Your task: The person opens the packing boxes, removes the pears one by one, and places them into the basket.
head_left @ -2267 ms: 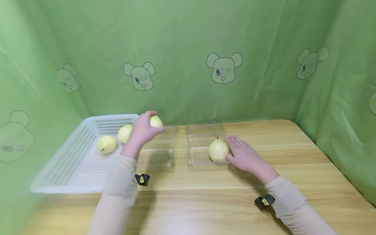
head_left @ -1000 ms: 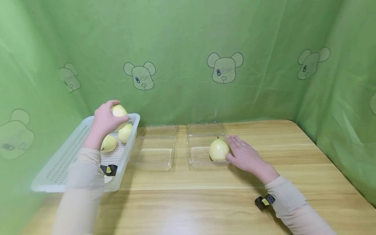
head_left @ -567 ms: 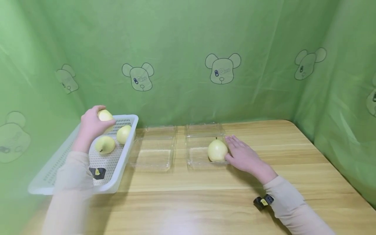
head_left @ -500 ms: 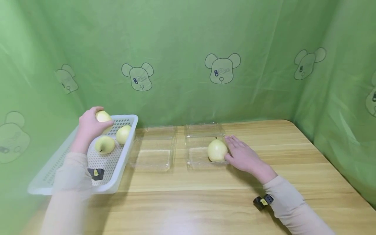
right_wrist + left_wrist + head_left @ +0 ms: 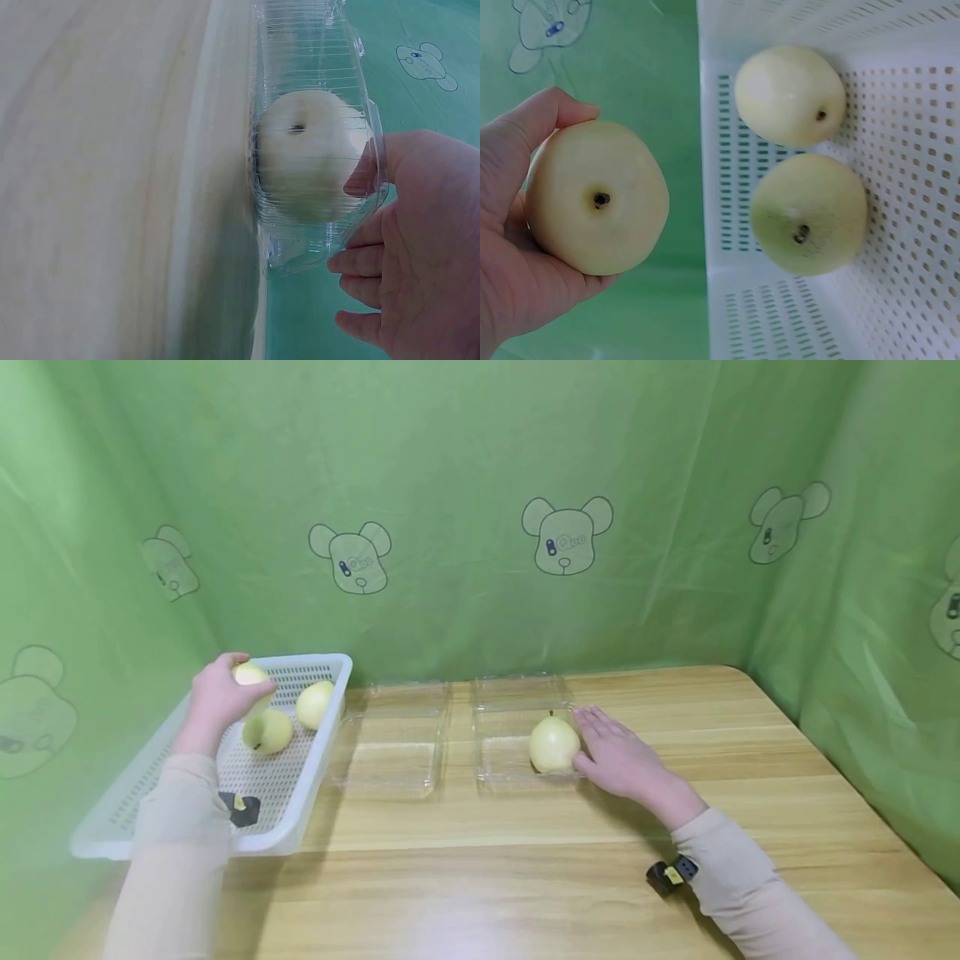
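Observation:
My left hand point(image 5: 219, 697) grips a pale yellow pear point(image 5: 600, 199) over the far part of the white perforated basket point(image 5: 341, 689). Fingers and thumb wrap its sides, and its dark-centred end faces the wrist camera. Two more pears, one nearer point(image 5: 267, 732) and one by the basket's right wall point(image 5: 314, 704), lie inside. My right hand point(image 5: 618, 756) rests with fingers extended along the right side of a clear plastic clamshell box point(image 5: 495, 768). Another pear point(image 5: 553, 745) stands stem up in that box. In the right wrist view, the thumb reaches over the rim close beside this pear point(image 5: 307, 150).
A second clear clamshell box point(image 5: 393, 760) lies open between the basket and the right-hand box, its lid point(image 5: 408, 696) folded toward the back. A green curtain point(image 5: 450, 593) rises behind and around the wooden table point(image 5: 480, 860).
From over the left clear box, my left hand has carried its pear leftward to the basket and lowered it. The right hand has stayed by its box.

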The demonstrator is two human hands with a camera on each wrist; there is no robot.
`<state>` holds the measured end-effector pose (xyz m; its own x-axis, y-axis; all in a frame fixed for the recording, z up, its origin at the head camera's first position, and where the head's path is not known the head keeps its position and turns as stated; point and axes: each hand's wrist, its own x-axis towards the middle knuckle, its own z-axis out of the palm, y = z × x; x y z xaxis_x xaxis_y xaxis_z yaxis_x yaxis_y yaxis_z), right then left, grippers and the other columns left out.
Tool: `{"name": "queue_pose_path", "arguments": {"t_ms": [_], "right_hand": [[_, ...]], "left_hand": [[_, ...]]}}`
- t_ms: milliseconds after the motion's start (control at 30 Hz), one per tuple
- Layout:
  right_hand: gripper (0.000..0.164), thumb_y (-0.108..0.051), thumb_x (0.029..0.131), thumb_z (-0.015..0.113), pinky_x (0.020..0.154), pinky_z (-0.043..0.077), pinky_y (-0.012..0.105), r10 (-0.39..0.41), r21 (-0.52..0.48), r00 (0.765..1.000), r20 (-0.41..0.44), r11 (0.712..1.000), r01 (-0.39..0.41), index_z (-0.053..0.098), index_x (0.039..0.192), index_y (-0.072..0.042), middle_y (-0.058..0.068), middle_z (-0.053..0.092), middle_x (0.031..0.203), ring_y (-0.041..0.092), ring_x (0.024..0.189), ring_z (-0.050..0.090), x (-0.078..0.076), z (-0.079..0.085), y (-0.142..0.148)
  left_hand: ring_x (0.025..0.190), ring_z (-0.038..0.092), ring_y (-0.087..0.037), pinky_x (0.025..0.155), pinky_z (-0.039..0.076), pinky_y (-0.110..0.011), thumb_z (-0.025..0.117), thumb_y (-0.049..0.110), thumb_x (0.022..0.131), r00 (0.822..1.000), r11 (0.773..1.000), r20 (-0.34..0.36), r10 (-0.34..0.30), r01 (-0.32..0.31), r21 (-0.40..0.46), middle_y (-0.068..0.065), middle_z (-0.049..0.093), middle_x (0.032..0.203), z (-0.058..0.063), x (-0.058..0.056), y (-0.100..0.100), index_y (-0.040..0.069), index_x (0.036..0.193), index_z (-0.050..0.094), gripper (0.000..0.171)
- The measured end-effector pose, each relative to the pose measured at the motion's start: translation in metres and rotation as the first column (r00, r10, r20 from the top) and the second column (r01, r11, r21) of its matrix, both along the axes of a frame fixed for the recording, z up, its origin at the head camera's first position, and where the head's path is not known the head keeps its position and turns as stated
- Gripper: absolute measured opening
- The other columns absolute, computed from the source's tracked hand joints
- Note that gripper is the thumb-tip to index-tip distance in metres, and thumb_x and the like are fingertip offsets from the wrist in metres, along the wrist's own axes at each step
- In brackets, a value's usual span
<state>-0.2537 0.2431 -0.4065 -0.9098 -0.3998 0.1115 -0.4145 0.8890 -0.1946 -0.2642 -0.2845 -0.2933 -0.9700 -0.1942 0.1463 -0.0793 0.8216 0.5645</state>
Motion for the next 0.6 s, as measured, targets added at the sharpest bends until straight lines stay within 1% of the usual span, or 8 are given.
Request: {"name": "queue_pose_path", "arguments": {"t_ms": [133,367,600], "right_hand": [[0.067,-0.029,0.096,0.043,0.12,0.024,0.055,0.003,0.0,1.0,-0.009,1.0,-0.003,0.028,0.147,0.011,0.027,0.028,0.155,0.046,0.145,0.024,0.001,0.0,-0.001],[0.066,-0.028,0.096,0.044,0.12,0.024,0.055,0.004,-0.003,1.0,-0.018,1.0,-0.004,0.029,0.147,0.011,0.028,0.028,0.155,0.046,0.145,0.025,0.002,0.001,-0.002],[0.065,-0.027,0.096,0.044,0.12,0.024,0.055,0.006,0.0,1.0,-0.02,1.0,-0.006,0.029,0.147,0.011,0.028,0.029,0.155,0.046,0.144,0.025,0.001,0.0,-0.001]], "left_hand": [[0.115,0.049,-0.049,0.095,0.048,-0.059,0.065,0.03,0.088,0.999,1.0,0.029,0.017,-0.018,0.02,-0.039,0.042,0.138,-0.006,-0.001,-0.007,-0.008,0.147,0.027,0.08],[0.113,0.051,-0.046,0.095,0.048,-0.057,0.066,0.028,0.087,0.998,0.997,0.049,0.041,-0.044,0.066,-0.036,0.045,0.135,-0.017,-0.003,-0.017,-0.009,0.146,0.029,0.079],[0.113,0.05,-0.047,0.098,0.047,-0.057,0.065,0.031,0.088,0.996,0.998,0.08,0.032,-0.036,0.044,-0.038,0.041,0.137,-0.024,-0.007,-0.024,-0.013,0.144,0.029,0.079]]}}
